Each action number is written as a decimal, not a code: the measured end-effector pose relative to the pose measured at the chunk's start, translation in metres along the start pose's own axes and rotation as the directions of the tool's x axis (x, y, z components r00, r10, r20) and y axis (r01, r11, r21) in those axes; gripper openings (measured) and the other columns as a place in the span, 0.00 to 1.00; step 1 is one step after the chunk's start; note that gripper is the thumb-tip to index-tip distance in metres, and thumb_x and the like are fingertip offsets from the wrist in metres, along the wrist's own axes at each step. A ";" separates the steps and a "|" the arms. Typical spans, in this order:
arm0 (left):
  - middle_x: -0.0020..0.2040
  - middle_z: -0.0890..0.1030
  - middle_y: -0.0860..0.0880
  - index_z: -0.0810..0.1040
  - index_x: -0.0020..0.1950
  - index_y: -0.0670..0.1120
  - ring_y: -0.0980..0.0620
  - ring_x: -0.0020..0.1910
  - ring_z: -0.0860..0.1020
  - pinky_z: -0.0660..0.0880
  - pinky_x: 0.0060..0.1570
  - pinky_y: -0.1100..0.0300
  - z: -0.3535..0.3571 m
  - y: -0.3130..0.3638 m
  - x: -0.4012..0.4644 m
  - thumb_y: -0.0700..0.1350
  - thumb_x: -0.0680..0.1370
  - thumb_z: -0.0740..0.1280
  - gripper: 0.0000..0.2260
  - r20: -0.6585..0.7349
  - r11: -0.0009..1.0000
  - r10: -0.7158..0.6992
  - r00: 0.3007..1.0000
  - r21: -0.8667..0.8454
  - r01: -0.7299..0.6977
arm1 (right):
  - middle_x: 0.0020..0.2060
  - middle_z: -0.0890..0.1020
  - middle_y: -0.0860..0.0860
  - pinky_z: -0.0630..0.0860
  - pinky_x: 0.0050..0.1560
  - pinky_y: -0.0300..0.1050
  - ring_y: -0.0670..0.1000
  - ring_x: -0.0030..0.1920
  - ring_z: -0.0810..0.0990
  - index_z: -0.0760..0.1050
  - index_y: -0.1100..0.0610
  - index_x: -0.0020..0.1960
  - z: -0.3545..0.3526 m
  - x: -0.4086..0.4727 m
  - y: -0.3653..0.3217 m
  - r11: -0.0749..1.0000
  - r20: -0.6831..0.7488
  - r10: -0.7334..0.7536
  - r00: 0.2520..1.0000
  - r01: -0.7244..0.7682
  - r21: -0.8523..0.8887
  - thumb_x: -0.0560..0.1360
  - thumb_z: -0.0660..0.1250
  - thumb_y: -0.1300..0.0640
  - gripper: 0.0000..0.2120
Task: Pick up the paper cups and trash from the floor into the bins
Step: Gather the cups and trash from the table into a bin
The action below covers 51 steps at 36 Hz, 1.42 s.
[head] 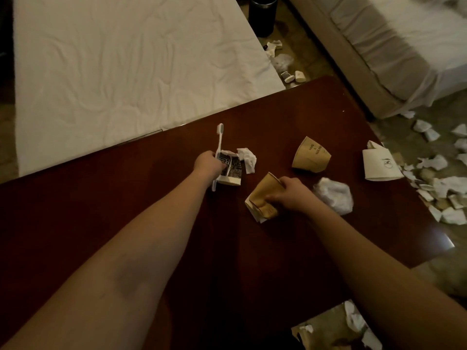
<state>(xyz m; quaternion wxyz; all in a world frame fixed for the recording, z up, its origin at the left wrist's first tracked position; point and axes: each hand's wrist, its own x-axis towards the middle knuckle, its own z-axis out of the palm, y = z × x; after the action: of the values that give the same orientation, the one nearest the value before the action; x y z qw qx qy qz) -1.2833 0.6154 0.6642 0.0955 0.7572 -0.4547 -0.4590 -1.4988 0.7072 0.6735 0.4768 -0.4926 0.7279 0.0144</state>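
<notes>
Right hand [290,194] curls round a crushed brown paper cup [262,198] near the middle of the table [126,210], probably squashing it to carry compactly; left hand [211,164] at 10 o'clock from it grips a toothbrush [219,137] and printed wrapper [231,168] together, apparently bundling scraps. Another brown cup [310,155] lies at 1 o'clock, a white cup [380,162] at 2, a tissue wad [333,194] at 3. Beds [113,59] flank the dark table; torn paper [442,193] litters the floor [316,54] at 3 o'clock, dark bin [262,15] at 12.
</notes>
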 end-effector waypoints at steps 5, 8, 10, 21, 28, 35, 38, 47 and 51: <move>0.56 0.80 0.45 0.78 0.62 0.43 0.46 0.54 0.79 0.77 0.53 0.51 -0.006 0.002 -0.005 0.41 0.77 0.71 0.14 0.083 0.994 0.061 0.995 0.087 -0.068 | 0.72 0.68 0.57 0.76 0.50 0.44 0.57 0.64 0.74 0.56 0.53 0.79 -0.004 -0.005 0.001 1.000 0.028 0.018 0.999 -0.017 -0.003 0.76 0.72 0.48 0.38; 0.56 0.81 0.46 0.79 0.63 0.45 0.48 0.53 0.78 0.77 0.53 0.51 -0.007 0.006 -0.008 0.42 0.77 0.72 0.15 0.122 0.978 0.147 0.982 0.134 -0.163 | 0.68 0.73 0.57 0.74 0.43 0.41 0.55 0.59 0.77 0.58 0.52 0.78 -0.006 -0.007 0.001 0.999 0.058 -0.004 0.998 0.002 0.032 0.76 0.71 0.50 0.35; 0.59 0.80 0.46 0.78 0.64 0.46 0.49 0.53 0.77 0.77 0.54 0.51 -0.005 0.013 -0.009 0.43 0.76 0.72 0.16 0.148 0.945 0.231 0.962 0.200 -0.258 | 0.66 0.75 0.56 0.76 0.44 0.41 0.53 0.54 0.78 0.61 0.51 0.75 -0.009 -0.010 0.002 0.998 0.055 -0.034 0.998 0.031 0.060 0.76 0.72 0.52 0.32; 0.74 0.63 0.47 0.74 0.71 0.48 0.42 0.71 0.64 0.66 0.71 0.44 0.032 0.048 0.014 0.48 0.76 0.73 0.24 0.323 0.801 0.266 0.908 0.450 -0.395 | 0.70 0.71 0.55 0.78 0.46 0.44 0.52 0.55 0.77 0.55 0.46 0.79 -0.072 -0.030 0.033 0.968 -0.029 -0.042 0.999 0.048 0.246 0.76 0.70 0.53 0.37; 0.50 0.76 0.49 0.79 0.62 0.44 0.52 0.44 0.75 0.71 0.38 0.59 0.039 0.054 0.009 0.43 0.79 0.68 0.12 0.290 0.819 0.259 0.921 0.440 -0.369 | 0.60 0.80 0.53 0.78 0.61 0.58 0.54 0.57 0.81 0.71 0.49 0.64 -0.104 -0.026 0.051 0.888 -0.104 -0.036 0.994 0.080 0.454 0.74 0.73 0.52 0.21; 0.51 0.78 0.48 0.79 0.61 0.44 0.49 0.49 0.77 0.75 0.47 0.54 0.031 0.048 0.002 0.42 0.77 0.71 0.13 0.250 0.959 0.174 0.953 0.177 -0.221 | 0.56 0.77 0.49 0.77 0.51 0.48 0.49 0.51 0.77 0.69 0.52 0.73 -0.139 0.004 0.033 0.910 -0.183 0.074 0.980 0.009 0.414 0.76 0.71 0.46 0.28; 0.54 0.81 0.46 0.79 0.61 0.44 0.47 0.53 0.80 0.77 0.54 0.50 0.027 0.042 0.001 0.40 0.76 0.72 0.13 0.212 0.994 0.113 0.971 -0.032 -0.109 | 0.60 0.78 0.52 0.78 0.56 0.52 0.54 0.56 0.78 0.69 0.54 0.72 -0.138 0.019 0.028 0.886 -0.114 0.128 0.985 -0.062 0.459 0.75 0.72 0.47 0.29; 0.54 0.81 0.46 0.76 0.65 0.42 0.46 0.54 0.80 0.77 0.60 0.45 0.018 0.030 -0.018 0.37 0.76 0.71 0.18 0.223 0.955 -0.001 0.975 -0.289 0.067 | 0.60 0.74 0.54 0.72 0.55 0.51 0.53 0.55 0.73 0.66 0.56 0.74 -0.118 0.026 0.020 0.894 -0.136 0.165 0.977 -0.090 0.439 0.79 0.68 0.52 0.25; 0.52 0.80 0.46 0.76 0.64 0.41 0.46 0.51 0.80 0.77 0.57 0.47 0.015 0.024 -0.032 0.36 0.76 0.71 0.16 0.216 0.938 -0.028 0.976 -0.332 0.101 | 0.66 0.74 0.55 0.74 0.58 0.52 0.56 0.61 0.74 0.65 0.55 0.73 -0.104 0.021 0.017 0.904 -0.235 0.161 0.958 -0.048 0.424 0.79 0.67 0.52 0.25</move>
<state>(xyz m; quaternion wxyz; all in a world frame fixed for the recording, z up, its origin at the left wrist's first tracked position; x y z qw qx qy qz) -1.3147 0.6308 0.6886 0.1620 0.6916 -0.3506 -0.6104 -1.5835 0.6502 0.7073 0.4672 -0.3377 0.7970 -0.1804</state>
